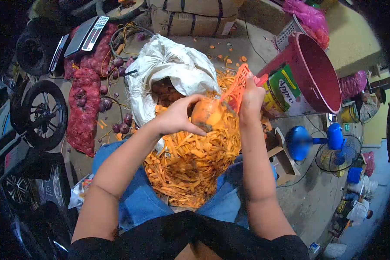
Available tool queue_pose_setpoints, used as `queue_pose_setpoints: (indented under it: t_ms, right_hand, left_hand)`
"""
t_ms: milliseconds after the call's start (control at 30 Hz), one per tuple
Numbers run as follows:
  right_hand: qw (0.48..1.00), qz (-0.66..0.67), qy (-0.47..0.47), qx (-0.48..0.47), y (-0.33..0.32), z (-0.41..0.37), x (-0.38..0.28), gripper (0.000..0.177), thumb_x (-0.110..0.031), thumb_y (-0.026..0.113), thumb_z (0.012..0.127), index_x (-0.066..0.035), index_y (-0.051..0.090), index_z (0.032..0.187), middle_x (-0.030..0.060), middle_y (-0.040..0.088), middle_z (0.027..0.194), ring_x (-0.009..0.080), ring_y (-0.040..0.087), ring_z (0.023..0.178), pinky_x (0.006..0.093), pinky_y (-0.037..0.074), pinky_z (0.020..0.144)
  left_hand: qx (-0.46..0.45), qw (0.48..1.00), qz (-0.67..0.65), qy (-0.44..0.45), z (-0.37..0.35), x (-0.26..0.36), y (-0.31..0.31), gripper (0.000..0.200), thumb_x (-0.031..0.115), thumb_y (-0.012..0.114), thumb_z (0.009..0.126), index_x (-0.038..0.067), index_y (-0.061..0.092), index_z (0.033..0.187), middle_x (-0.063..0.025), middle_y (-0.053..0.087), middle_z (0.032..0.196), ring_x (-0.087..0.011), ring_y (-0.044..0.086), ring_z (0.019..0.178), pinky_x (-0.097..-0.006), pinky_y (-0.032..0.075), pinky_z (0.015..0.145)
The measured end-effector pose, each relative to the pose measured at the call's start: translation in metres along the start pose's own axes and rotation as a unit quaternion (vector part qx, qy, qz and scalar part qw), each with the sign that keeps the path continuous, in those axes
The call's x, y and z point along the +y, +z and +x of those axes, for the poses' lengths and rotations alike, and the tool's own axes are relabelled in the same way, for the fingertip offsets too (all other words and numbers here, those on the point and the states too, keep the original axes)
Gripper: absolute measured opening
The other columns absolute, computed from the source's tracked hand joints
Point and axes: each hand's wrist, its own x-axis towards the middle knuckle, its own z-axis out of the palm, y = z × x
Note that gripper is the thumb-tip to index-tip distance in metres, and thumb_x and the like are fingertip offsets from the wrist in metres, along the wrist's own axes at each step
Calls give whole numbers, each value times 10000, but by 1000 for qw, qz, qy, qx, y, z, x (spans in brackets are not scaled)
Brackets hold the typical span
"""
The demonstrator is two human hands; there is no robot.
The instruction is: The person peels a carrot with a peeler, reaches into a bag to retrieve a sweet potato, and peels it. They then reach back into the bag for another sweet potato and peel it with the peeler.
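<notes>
My left hand (180,115) is curled round a thick orange carrot (207,112), with its blunt end turned toward me and some dark patches on its skin. In my right hand (252,102) is an orange-red plastic peeler (237,90), its head close against the carrot's right side. Below both hands a large heap of orange peelings (190,160) spreads between my knees. Behind the heap slumps a white woven sack (173,56) with its mouth open toward me.
A tilted red bucket (307,73) stands at the right, beyond my right hand. Red net bags of onions (83,110) lie at the left, with loose onions beside them and a scale (80,37) behind. A blue fan (299,143) and a cardboard box (284,167) are at the right.
</notes>
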Motion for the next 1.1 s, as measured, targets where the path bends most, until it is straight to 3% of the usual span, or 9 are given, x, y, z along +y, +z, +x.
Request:
queue_pose_setpoints:
  t_ms: [33,100,200,367,667,733,867,1033,1100]
  right_hand:
    - [1000,-1,0,-2,5,-14,-5,231,-162,484,796,11,483,642,-5,451,553,72,382,489,249,318,450]
    - [976,-85,-197,-49,13,-32,-10,217,-173,477,803,-11,495,660,-14,447,548,59,381,498,233,316,450]
    - [966,-126,-220,-49,12,-32,-7,225,-185,471,806,-27,497,650,-16,437,528,66,385,499,240,319,453]
    - [980,-198,-1,10,13,-23,-7,307,-216,494,787,-11,449,563,3,415,475,92,345,406,282,293,399]
    - [971,-237,21,-15,1,5,29,333,-211,496,776,39,488,557,60,470,469,148,438,424,323,339,441]
    - [973,-217,-23,75,-16,36,57,328,-198,498,771,48,483,553,73,467,468,161,450,429,332,340,436]
    - [974,-168,38,144,-37,69,86,324,-196,505,765,58,477,566,76,477,487,165,457,432,339,343,427]
    - [999,24,34,12,5,3,5,251,-175,501,774,44,483,654,63,490,538,124,432,445,301,347,422]
    - [997,-62,-32,-15,16,-14,-2,225,-169,495,782,25,480,669,48,481,536,113,418,457,290,341,427]
  left_hand:
    - [15,999,-24,-30,2,-2,0,731,136,766,439,-7,417,1065,-80,490,1024,-152,453,960,-278,338,857]
    - [32,998,-17,-57,4,-2,0,738,121,762,448,-31,403,1075,-89,490,1025,-161,462,955,-276,348,848]
    - [6,987,-147,-68,-4,8,10,733,108,759,469,-30,393,1089,-79,481,1037,-159,459,955,-273,344,850]
    - [26,980,-185,-61,3,-11,15,732,90,754,488,-23,381,1108,-65,474,1045,-140,445,970,-263,340,850]
    - [35,943,-312,-113,-1,-5,22,758,66,755,466,-9,377,1119,-61,467,1056,-141,437,984,-271,324,870]
    - [-37,981,-187,-31,-8,-5,16,794,49,759,437,10,370,1128,-44,464,1059,-137,428,998,-274,317,882]
    - [-33,975,-212,-57,-18,16,6,814,53,766,414,19,369,1124,-33,464,1058,-123,420,999,-270,310,891]
    - [17,986,-156,-53,-6,-3,-1,696,98,750,481,-6,407,1077,-57,486,1026,-131,446,970,-262,346,848]
    - [22,987,-136,-80,-3,-6,-4,687,106,749,484,-10,412,1072,-62,495,1011,-133,456,958,-262,352,839]
